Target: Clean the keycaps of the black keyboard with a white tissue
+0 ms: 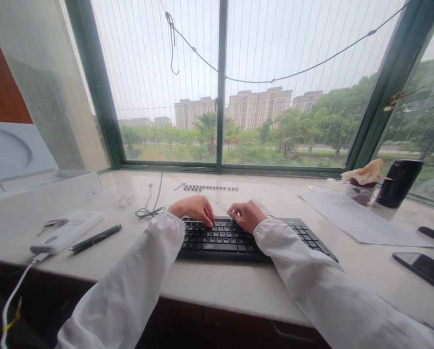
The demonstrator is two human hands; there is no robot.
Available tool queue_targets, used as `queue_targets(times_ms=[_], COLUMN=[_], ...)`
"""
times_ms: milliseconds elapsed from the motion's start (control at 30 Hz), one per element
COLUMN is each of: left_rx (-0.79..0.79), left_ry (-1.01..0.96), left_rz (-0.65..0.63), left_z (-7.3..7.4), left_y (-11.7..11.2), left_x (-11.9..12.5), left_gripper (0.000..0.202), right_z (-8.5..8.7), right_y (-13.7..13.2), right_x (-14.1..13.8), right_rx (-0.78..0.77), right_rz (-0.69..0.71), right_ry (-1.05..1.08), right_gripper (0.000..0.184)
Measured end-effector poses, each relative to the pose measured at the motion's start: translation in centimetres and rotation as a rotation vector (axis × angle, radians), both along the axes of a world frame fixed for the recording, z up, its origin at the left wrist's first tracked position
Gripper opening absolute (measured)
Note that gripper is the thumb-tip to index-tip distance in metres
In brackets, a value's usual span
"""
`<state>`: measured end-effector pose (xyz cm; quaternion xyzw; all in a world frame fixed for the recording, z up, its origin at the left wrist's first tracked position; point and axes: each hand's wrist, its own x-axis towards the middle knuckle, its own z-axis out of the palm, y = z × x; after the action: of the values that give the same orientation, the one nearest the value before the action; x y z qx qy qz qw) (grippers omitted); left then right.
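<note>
A black keyboard (220,241) lies on the white marble-like sill in front of me. Many of its keys, in the part left of the number pad, look bare, without caps. My left hand (195,208) reaches over the upper left rows, its fingers bent down and drawn together with the tips at the keys. Close to it, my right hand (249,215) is curled over the upper middle rows, thumb and forefinger together in a pinch. Whatever either set of fingertips holds is hidden. Behind the keyboard stand small keycaps (210,188) in rows, beside a thin blue tool (179,186).
Left are a coiled cable (149,212), a black pen (96,239), a white power bank (68,232) with keys on it, and a white box (46,198). Right are paper (358,220), a dark cup with tissue (362,189), a black cylinder (399,184) and a phone (426,269).
</note>
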<state>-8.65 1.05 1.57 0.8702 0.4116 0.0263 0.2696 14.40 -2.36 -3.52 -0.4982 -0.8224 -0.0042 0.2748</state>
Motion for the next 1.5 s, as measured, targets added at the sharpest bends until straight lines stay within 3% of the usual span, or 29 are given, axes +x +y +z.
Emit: queue_targets(times_ms=[233, 600, 767, 1500], left_rx=[-0.008, 0.127, 0.110, 0.066], left_ry=[-0.063, -0.062, -0.080, -0.074], left_rz=[0.033, -0.026, -0.073, -0.067], left_z=[0.6, 0.6, 0.6, 0.4], left_y=[-0.7, -0.3, -0.3, 0.4], left_x=[0.1, 0.1, 0.1, -0.7], left_gripper=[0.030, 0.031, 0.029, 0.022], right_z=[0.0, -0.1, -0.1, 0.2], right_y=[0.0, 0.1, 0.1, -0.2], right_x=[0.0, 0.0, 0.0, -0.2], right_rx=[0.008, 0.007, 0.013, 0.017], right_rz=[0.012, 0.010, 0.018, 0.020], right_ry=[0.018, 0.021, 0.027, -0.007], right_gripper=[0.017, 0.017, 0.017, 0.016])
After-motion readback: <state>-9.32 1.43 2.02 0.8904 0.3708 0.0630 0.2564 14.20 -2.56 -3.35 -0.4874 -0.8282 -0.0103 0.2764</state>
